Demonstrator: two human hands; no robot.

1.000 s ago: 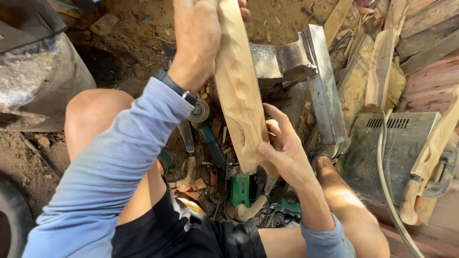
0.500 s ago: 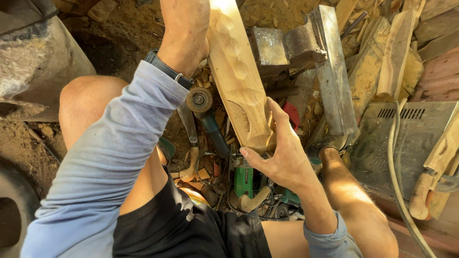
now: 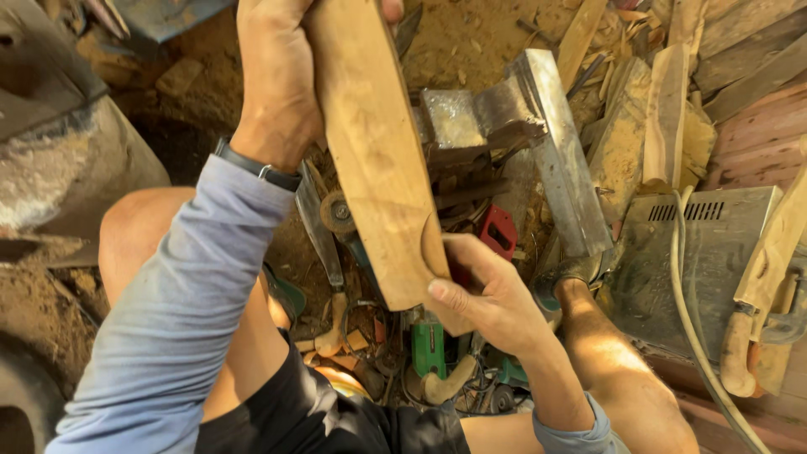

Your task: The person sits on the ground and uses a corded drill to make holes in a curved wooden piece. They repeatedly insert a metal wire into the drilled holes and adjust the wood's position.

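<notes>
A: Head view, entry one. Against the frame half a second back, the wooden piece (image 3: pixel 374 160) has turned in the grip: the carved, scalloped face that showed then is now away from the camera, and a plain flat face with one curved notch near the lower end is up. It has also shifted a little toward the person.

B: Meaning for the work?

A: My reading only: the piece is being rotated for inspection, back side now under check. No tool is on it.

B: State of the hands?

A: Left hand (image 3: pixel 282 80) clamped round the upper end, fingers wrapped over the far edge. Right hand (image 3: pixel 487 298) closed on the lower end, thumb pressed along the notch edge. Hands well apart, one at each end; the piece is held in the air above the knees, tilted away from the body.

B: Materials?

A: Piece: pale yellow-brown wood, sawn-smooth face, faint grain, long and tapering. Below it on the dirt floor (image 3: pixel 471 34): an angle grinder (image 3: pixel 340 214) with a worn disc, a green tool body (image 3: pixel 429 349), a red plastic part (image 3: pixel 498 231), wood chips. Beside these, a dull grey metal block (image 3: pixel 555 151) with a sheared edge. Right of that, rough timber offcuts (image 3: pixel 672 109) and a grimy vented metal box (image 3: pixel 714 252) with a pale cable across it.
</notes>
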